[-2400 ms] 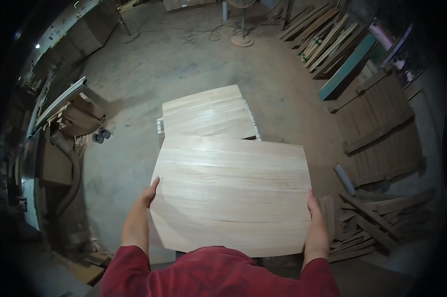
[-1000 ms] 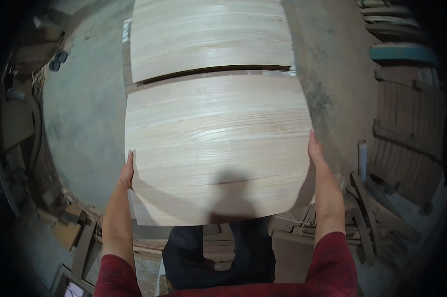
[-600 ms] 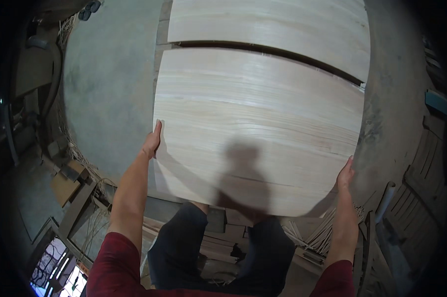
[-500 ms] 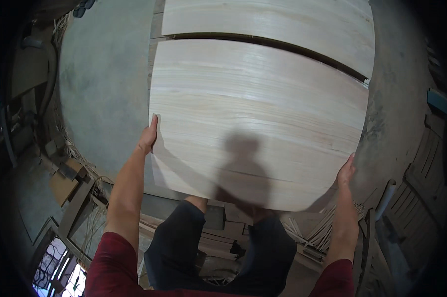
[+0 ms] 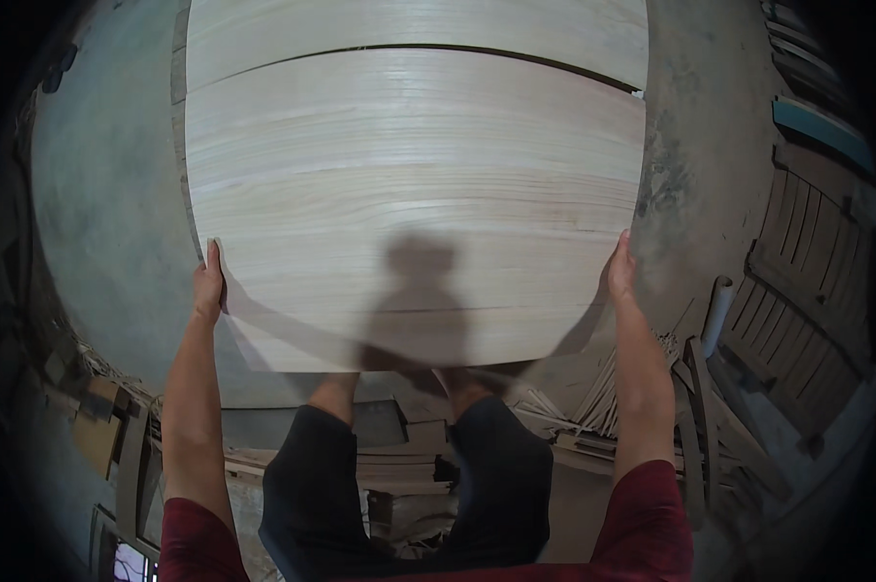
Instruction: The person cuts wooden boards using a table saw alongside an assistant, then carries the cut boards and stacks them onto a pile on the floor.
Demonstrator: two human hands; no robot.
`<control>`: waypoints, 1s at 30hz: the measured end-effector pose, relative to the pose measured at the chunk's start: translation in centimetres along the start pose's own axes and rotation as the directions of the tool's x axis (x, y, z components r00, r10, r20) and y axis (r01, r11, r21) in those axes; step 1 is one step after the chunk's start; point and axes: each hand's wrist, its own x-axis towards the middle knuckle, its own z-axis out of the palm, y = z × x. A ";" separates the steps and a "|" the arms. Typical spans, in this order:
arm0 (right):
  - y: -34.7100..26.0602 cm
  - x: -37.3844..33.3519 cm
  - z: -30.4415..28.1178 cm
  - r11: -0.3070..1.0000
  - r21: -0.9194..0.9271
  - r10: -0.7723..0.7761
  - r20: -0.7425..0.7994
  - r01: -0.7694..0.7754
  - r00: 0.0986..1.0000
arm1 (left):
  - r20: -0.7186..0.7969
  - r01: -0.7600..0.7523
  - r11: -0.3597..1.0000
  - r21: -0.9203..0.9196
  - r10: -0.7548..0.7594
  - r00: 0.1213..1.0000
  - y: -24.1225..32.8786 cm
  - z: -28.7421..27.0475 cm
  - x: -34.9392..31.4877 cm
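A wide pale wooden panel (image 5: 414, 184) with streaked grain lies in front of me, my head's shadow falling across its near part. My left hand (image 5: 209, 281) grips its left edge, thumb on top and fingers hidden beneath. On the opposite edge my right hand (image 5: 621, 270) holds on the same way. Beyond it lies a second pale wooden panel (image 5: 419, 21). A thin dark gap runs between the two, narrow at the left and wider toward the right.
Grey floor (image 5: 108, 184) stretches along the left side. Thin wood strips (image 5: 598, 403) lie in a heap near my right forearm. Farther right are a pale tube (image 5: 717, 315), slatted wooden pieces (image 5: 797, 320) and a teal-edged stack (image 5: 821, 133). Boards (image 5: 399, 466) lie below, around my legs.
The near panel has turned straighter against the far one, and the gap has narrowed, most at the left. Both hands keep their grip on the edges. My view has shifted right.
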 end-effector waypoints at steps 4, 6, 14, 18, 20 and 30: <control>2.8 4.6 -2.3 0.968 0.241 -0.112 0.176 0.067 0.978 | -0.067 0.054 0.983 0.173 -0.043 0.997 -0.5 0.6 1.3; 2.7 4.6 0.6 0.940 0.341 -0.112 0.295 0.005 0.949 | -0.098 -0.178 0.866 0.467 0.250 0.963 -2.9 -1.4 3.4; 0.1 2.4 -1.9 0.959 0.168 0.180 0.268 -0.230 0.947 | -0.018 0.000 0.940 0.340 0.007 1.000 4.5 -0.4 -2.3; -1.8 2.0 -2.5 0.957 0.109 0.248 0.182 -0.270 0.951 | 0.080 0.014 0.967 0.256 -0.036 0.996 6.8 -1.9 -1.8; -2.0 0.5 -1.0 0.959 0.060 0.261 0.185 -0.276 0.947 | 0.092 0.034 0.969 0.243 -0.058 0.994 6.0 -2.6 -2.1; 5.1 -13.8 -6.1 0.784 -0.521 -0.175 0.336 0.338 0.925 | 0.081 0.101 0.928 0.358 -0.138 0.987 -6.7 -3.3 -14.0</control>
